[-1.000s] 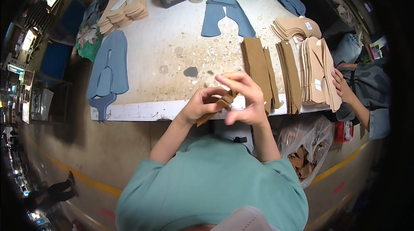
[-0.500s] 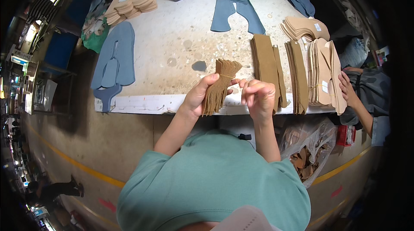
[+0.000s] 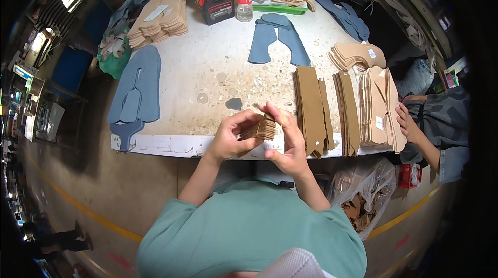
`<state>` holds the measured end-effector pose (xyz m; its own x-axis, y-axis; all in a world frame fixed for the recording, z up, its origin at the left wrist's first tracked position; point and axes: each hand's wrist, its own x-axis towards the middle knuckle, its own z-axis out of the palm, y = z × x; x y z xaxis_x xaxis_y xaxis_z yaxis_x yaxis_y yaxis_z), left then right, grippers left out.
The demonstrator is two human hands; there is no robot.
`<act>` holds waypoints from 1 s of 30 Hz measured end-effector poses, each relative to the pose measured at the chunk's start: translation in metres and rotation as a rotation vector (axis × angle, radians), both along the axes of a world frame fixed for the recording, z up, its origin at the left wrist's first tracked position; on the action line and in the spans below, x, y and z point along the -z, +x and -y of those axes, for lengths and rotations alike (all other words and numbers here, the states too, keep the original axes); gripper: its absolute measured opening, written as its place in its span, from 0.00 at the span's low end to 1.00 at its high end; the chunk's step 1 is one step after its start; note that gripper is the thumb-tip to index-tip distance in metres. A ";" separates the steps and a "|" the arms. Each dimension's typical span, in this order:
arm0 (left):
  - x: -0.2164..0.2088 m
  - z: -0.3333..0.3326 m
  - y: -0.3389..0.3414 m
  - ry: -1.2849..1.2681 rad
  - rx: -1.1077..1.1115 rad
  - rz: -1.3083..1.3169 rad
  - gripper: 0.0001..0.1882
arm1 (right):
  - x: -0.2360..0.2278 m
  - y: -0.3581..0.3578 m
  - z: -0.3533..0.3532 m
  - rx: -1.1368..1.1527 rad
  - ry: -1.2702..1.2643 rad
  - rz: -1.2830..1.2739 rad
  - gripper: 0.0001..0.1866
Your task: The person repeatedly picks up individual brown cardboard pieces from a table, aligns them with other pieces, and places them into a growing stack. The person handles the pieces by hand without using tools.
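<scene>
My left hand [image 3: 233, 134] grips a small bundle of brown leather pieces [image 3: 266, 128] just over the table's front edge. The stacked ends of the pieces face up toward me, and much of the bundle's length is hidden by my fingers. From the other side my right hand [image 3: 288, 142] curves round it, fingertips against the bundle's far top corner and thumb lower down, apart from the pieces. A thin pale line, perhaps a band, shows near that thumb. Just right of my hands lie long brown leather strips [image 3: 309, 107] in a stack, with another brown stack [image 3: 346, 112] beyond.
Blue-grey cut pieces [image 3: 139, 83] lie on the left of the white table [image 3: 192, 146], more [image 3: 277, 39] at the back. Beige stacks [image 3: 374, 104] stand right, touched by another person's hand [image 3: 408, 122]. A bottle [image 3: 244, 0] and black battery pack [image 3: 216, 8] stand behind. A scrap bag [image 3: 363, 195] sits below right.
The bundle has turned from upright, with its band in sight, to end-on toward me. My right hand has moved left from beside the bundle onto it. The view has tilted up a little.
</scene>
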<state>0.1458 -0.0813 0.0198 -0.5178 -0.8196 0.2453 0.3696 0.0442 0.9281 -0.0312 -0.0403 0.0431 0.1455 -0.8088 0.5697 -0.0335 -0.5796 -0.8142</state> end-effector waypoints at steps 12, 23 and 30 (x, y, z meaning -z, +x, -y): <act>-0.028 -0.014 0.002 -0.380 -0.333 0.709 0.22 | -0.008 -0.016 0.010 0.158 0.113 -0.217 0.28; -0.028 -0.005 0.013 -0.497 -0.235 0.771 0.23 | -0.003 -0.026 0.006 0.051 0.125 -0.382 0.23; -0.024 -0.001 0.029 -0.571 -0.269 0.876 0.23 | 0.008 -0.018 0.008 0.063 0.127 -0.595 0.22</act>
